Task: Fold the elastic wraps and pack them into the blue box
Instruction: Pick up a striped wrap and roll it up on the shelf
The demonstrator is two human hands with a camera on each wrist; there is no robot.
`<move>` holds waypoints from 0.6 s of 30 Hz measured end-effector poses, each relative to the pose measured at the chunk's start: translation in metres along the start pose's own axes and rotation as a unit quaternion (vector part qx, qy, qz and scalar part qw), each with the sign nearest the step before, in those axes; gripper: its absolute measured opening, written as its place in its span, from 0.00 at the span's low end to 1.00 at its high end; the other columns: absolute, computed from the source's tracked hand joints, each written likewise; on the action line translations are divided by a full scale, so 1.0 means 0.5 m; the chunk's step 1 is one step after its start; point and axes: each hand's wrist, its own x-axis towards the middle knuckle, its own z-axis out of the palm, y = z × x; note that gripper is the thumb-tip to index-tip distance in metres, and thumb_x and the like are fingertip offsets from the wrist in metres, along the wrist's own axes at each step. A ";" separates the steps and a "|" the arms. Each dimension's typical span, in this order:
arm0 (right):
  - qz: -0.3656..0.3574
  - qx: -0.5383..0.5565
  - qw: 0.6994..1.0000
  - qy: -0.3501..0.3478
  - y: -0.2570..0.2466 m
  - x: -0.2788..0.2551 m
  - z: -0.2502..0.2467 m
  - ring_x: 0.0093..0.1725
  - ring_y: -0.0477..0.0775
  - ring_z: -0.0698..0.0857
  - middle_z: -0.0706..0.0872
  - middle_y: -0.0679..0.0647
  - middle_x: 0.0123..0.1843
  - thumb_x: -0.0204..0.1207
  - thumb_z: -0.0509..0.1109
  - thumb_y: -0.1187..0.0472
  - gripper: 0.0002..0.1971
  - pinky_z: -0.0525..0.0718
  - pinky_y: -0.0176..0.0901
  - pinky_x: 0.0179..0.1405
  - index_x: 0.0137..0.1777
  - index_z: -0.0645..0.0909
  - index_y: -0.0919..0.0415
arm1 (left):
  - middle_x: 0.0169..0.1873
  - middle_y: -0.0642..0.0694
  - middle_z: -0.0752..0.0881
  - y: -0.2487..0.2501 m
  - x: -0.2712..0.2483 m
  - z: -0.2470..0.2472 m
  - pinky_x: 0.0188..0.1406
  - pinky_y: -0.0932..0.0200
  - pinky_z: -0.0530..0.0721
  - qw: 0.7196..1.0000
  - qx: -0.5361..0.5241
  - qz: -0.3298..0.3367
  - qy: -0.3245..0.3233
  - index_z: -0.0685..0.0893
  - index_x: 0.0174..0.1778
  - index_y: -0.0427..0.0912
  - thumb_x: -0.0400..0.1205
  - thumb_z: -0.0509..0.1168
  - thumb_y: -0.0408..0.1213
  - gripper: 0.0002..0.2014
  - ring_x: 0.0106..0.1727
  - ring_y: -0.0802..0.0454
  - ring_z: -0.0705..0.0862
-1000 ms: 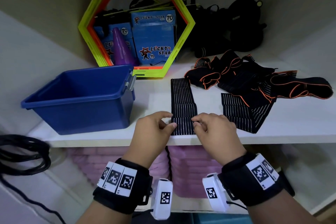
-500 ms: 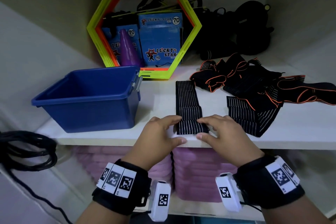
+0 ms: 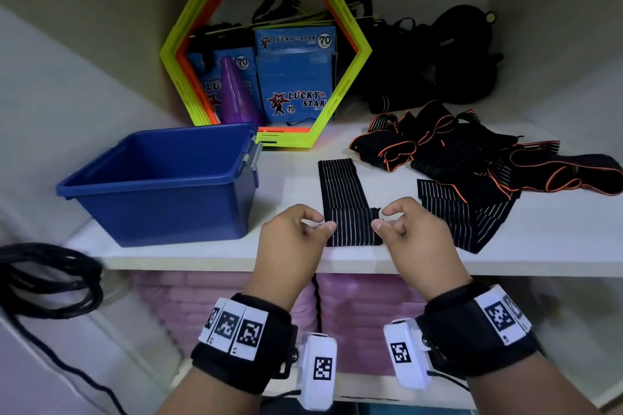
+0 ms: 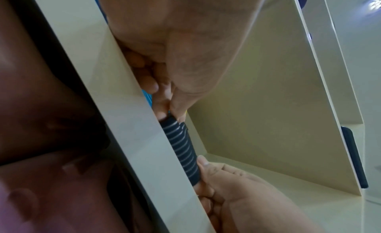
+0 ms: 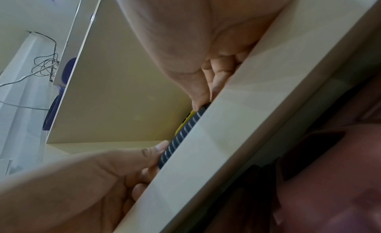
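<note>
Folding first striped elastic wrap [image 3: 349,204] at near shelf [image 3: 539,253] edge; left hand [image 3: 292,233] and right hand [image 3: 409,229] each pinching doubled near end. Next, likely: rolling the fold farther, keeping edges aligned. Blue box [image 3: 161,184] at left receiving nothing yet.

White shelf [image 3: 505,256] within a cream-walled alcove [image 3: 84,54]; a lower shelf compartment [image 3: 364,310] beneath holds purple stacks; dim, cool lighting.
</note>
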 end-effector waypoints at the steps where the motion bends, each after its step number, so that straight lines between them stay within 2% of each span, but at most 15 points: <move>1: -0.005 -0.011 1.000 -0.002 0.000 0.000 0.002 0.39 0.47 0.86 0.81 0.46 0.27 0.80 0.72 0.54 0.05 0.85 0.47 0.48 0.52 0.82 0.52 | 0.23 0.53 0.86 0.001 0.000 0.000 0.29 0.70 0.72 1.000 0.009 0.007 0.001 0.86 0.38 0.51 0.76 0.76 0.48 0.07 0.28 0.65 0.82; 4: -0.030 -0.063 0.997 -0.010 0.003 -0.003 0.010 0.30 0.47 0.78 0.73 0.41 0.21 0.81 0.69 0.54 0.01 0.84 0.55 0.44 0.49 0.82 0.49 | 0.23 0.54 0.85 -0.001 -0.002 0.002 0.29 0.69 0.73 0.998 0.047 0.031 -0.001 0.87 0.35 0.50 0.77 0.75 0.47 0.08 0.27 0.63 0.82; 6: -0.040 -0.081 0.996 -0.014 0.005 -0.004 0.014 0.29 0.48 0.74 0.70 0.40 0.21 0.81 0.68 0.54 0.01 0.84 0.57 0.43 0.50 0.81 0.47 | 0.26 0.53 0.86 -0.003 -0.005 0.003 0.33 0.64 0.77 0.998 0.043 0.046 -0.008 0.88 0.36 0.50 0.78 0.75 0.45 0.06 0.29 0.61 0.82; 9: -0.054 -0.102 0.993 -0.029 0.006 -0.003 0.013 0.36 0.49 0.78 0.73 0.38 0.26 0.82 0.66 0.54 0.06 0.83 0.56 0.48 0.57 0.82 0.46 | 0.42 0.55 0.87 -0.010 -0.004 0.006 0.48 0.62 0.80 0.994 0.039 0.102 -0.004 0.92 0.41 0.50 0.78 0.75 0.39 0.02 0.42 0.60 0.84; 11: -0.069 -0.118 0.990 -0.047 0.004 -0.001 0.008 0.43 0.51 0.83 0.82 0.41 0.36 0.83 0.64 0.51 0.08 0.83 0.57 0.51 0.57 0.84 0.45 | 0.50 0.52 0.89 -0.014 -0.002 0.008 0.57 0.58 0.81 0.986 0.068 0.150 -0.010 0.94 0.45 0.46 0.79 0.72 0.34 0.05 0.50 0.55 0.86; 13: -0.072 -0.126 0.987 -0.071 0.003 0.001 0.002 0.47 0.52 0.84 0.84 0.44 0.44 0.84 0.61 0.46 0.12 0.83 0.58 0.53 0.57 0.85 0.45 | 0.53 0.48 0.91 -0.017 -0.003 0.009 0.62 0.51 0.84 0.975 0.107 0.192 -0.038 0.93 0.49 0.41 0.78 0.65 0.29 0.12 0.54 0.50 0.88; 15: -0.068 -0.115 0.986 -0.099 0.005 0.000 -0.009 0.49 0.49 0.83 0.82 0.44 0.46 0.79 0.62 0.37 0.20 0.83 0.56 0.55 0.60 0.85 0.47 | 0.59 0.48 0.90 -0.017 -0.006 0.000 0.66 0.51 0.84 0.973 0.113 0.188 -0.076 0.91 0.58 0.40 0.73 0.58 0.26 0.22 0.60 0.48 0.87; 16: -0.067 -0.107 0.985 -0.115 0.006 0.001 -0.015 0.52 0.48 0.83 0.82 0.44 0.49 0.76 0.66 0.35 0.24 0.83 0.54 0.57 0.63 0.85 0.49 | 0.62 0.49 0.89 -0.017 -0.006 -0.008 0.68 0.53 0.82 0.975 0.107 0.170 -0.098 0.90 0.62 0.42 0.72 0.58 0.26 0.25 0.63 0.49 0.85; 18: -0.066 -0.096 0.983 -0.144 0.015 0.005 -0.023 0.60 0.46 0.82 0.81 0.44 0.56 0.70 0.74 0.35 0.29 0.82 0.51 0.63 0.67 0.83 0.51 | 0.63 0.54 0.87 -0.018 -0.007 -0.021 0.69 0.59 0.79 0.978 0.092 0.128 -0.137 0.88 0.67 0.47 0.73 0.63 0.26 0.26 0.64 0.56 0.82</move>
